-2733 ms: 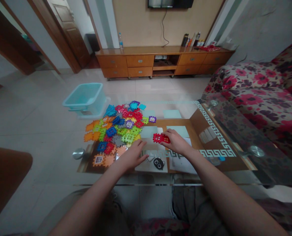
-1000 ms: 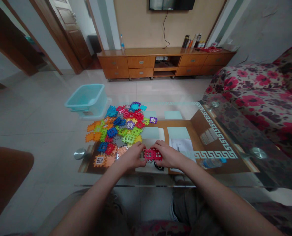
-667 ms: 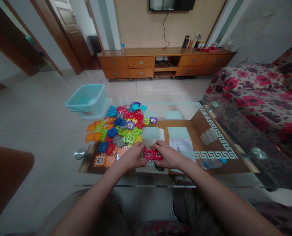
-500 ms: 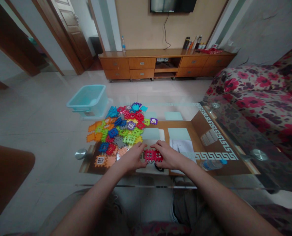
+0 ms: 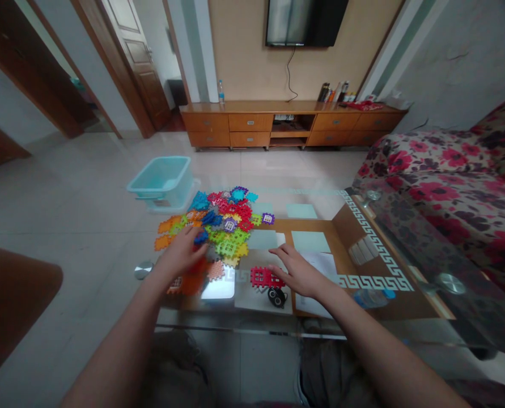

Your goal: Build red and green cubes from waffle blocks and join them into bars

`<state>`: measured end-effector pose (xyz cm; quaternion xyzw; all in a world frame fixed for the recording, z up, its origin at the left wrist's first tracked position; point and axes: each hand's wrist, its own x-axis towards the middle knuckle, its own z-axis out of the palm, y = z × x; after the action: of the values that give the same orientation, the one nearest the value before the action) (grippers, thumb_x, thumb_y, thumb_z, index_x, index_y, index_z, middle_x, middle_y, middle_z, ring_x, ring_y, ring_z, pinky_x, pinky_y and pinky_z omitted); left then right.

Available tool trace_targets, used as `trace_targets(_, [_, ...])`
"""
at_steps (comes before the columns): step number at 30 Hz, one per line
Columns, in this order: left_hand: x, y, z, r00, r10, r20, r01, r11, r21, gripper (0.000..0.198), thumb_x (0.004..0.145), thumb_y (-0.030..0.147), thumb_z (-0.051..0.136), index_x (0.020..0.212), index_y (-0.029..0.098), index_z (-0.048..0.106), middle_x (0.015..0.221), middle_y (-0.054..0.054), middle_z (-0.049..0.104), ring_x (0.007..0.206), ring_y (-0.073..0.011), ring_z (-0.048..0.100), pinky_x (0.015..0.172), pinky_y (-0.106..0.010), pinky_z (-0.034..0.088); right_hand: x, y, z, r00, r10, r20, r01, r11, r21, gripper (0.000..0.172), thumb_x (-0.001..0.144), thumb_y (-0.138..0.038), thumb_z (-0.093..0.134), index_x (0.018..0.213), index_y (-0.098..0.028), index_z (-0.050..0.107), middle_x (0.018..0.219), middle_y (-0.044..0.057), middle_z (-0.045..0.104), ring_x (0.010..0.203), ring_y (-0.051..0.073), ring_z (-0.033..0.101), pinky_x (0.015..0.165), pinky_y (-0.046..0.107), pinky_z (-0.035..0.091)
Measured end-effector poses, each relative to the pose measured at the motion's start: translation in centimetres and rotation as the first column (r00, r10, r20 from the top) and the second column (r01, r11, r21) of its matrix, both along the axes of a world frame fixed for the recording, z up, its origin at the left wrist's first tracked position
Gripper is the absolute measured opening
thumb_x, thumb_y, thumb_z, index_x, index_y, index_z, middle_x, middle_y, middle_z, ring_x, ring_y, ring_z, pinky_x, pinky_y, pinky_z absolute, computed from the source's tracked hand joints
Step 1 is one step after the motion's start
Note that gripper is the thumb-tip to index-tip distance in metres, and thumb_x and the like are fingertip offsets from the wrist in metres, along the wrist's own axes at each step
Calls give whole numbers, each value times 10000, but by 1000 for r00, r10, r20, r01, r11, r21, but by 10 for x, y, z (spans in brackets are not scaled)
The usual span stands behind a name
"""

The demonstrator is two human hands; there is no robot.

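both hands have come away from the red plastic window tile (image 5: 266, 277). the left hand (image 5: 179, 253) has swung out over the heap of interlocking plastic tiles (image 5: 224, 229), its fingers spread and curved just above a blue tile (image 5: 201, 237); whether it has hold of anything, i cannot tell. the right hand (image 5: 298, 273) lies open and empty, its fingertips (image 5: 274, 266) just beside the red tile, which rests flat on a white sheet of paper (image 5: 252, 300) next to a small black figure (image 5: 276, 296). all of this sits on a glass coffee table (image 5: 252, 328). beyond the heap, a pale blue plastic tub (image 5: 161, 184) stands on the tiled floor (image 5: 86, 226).
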<state>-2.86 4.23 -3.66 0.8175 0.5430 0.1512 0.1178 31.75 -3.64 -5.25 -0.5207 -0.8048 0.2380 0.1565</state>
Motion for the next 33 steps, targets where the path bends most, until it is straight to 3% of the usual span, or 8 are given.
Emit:
trace_targets(4, [-25, 11, -4, 989, 141, -35, -142, 989, -43, 250, 833, 389, 527, 976, 189, 572, 1036, -93, 610, 976, -265, 579, 875, -392, 471, 2, 1, 0, 1000, -8, 11, 8, 1000, 18, 424, 991, -372, 491, 1355, -157, 516, 1222, 166, 562, 1162, 296, 559, 1018, 457, 457])
trace_targets(8, [-33, 12, -8, 993, 57, -102, -74, 984, -165, 165, 800, 364, 549, 831, 210, 601, 906, -66, 644, 883, -248, 595, 812, -362, 465, 4, 3, -2, 1000, -21, 8, 20, 999, 32, 412, 982, -354, 506, 1347, -164, 527, 1220, 164, 564, 1162, 295, 559, 1016, 450, 457])
trace_targets(11, [-31, 9, -11, 991, 11, -134, -42, 973, -229, 221, 752, 395, 631, 859, 201, 634, 934, -84, 649, 890, -263, 601, 807, -365, 470, 5, 4, -3, 999, -24, 29, 24, 999, 27, 415, 985, -358, 500, 1348, -157, 521, 1216, 165, 561, 1167, 296, 558, 1021, 449, 454])
trace_targets(17, [-27, 5, -15, 993, -9, -122, -17, 979, -205, 512, 620, 450, 767, 1034, 187, 621, 1168, -120, 588, 1056, -309, 582, 911, -396, 478, 9, 6, -7, 999, -32, 44, 32, 999, 17, 435, 977, -360, 513, 1362, -156, 505, 1239, 172, 547, 1174, 299, 562, 1022, 448, 453])
trace_targets(21, [-28, 7, -18, 991, -8, -130, -24, 970, -244, 459, 640, 352, 726, 1056, 184, 628, 1165, -120, 608, 1051, -302, 598, 937, -401, 474, 10, 6, -8, 998, -42, 48, 41, 999, 19, 431, 971, -357, 526, 1355, -163, 509, 1237, 167, 552, 1175, 302, 562, 1021, 450, 452])
trace_targets(29, [-20, 10, -22, 993, -53, -106, 33, 982, -185, 332, 671, 186, 604, 1000, 195, 641, 1093, -105, 639, 1009, -284, 608, 922, -392, 483, 10, 6, -10, 997, -32, 70, 31, 999, 13, 429, 957, -330, 540, 1349, -156, 515, 1238, 166, 555, 1180, 295, 565, 1020, 425, 449])
trace_targets(33, [-16, 13, -28, 995, -48, -93, 36, 991, -126, 319, 718, 221, 587, 1026, 176, 659, 1121, -122, 609, 1032, -292, 604, 944, -409, 489, 11, 6, -11, 997, -35, 66, 35, 999, 4, 426, 952, -321, 545, 1342, -154, 520, 1248, 167, 561, 1185, 292, 567, 1020, 423, 448])
